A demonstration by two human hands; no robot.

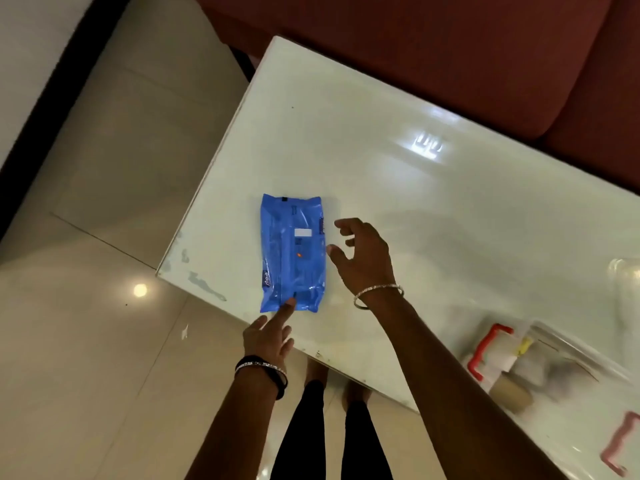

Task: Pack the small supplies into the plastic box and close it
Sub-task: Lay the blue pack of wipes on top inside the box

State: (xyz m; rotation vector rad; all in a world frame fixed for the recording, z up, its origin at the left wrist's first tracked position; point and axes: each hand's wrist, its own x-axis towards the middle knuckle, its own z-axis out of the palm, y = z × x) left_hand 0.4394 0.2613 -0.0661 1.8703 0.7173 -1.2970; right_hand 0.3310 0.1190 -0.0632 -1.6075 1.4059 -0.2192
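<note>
A blue plastic packet (292,252) lies flat on the white table (433,202), near its left corner. My left hand (268,336) points with its index finger, the fingertip touching the packet's near edge. My right hand (363,258) hovers just right of the packet with fingers spread and nothing in it. A clear plastic box (540,362) with red latches stands at the table's right, blurred, with several small items inside, among them a brown roll.
A dark red sofa (450,46) runs along the table's far side. Glossy beige floor tiles (104,341) lie to the left. A clear container (627,271) shows at the right edge. My legs stand at the table's near edge.
</note>
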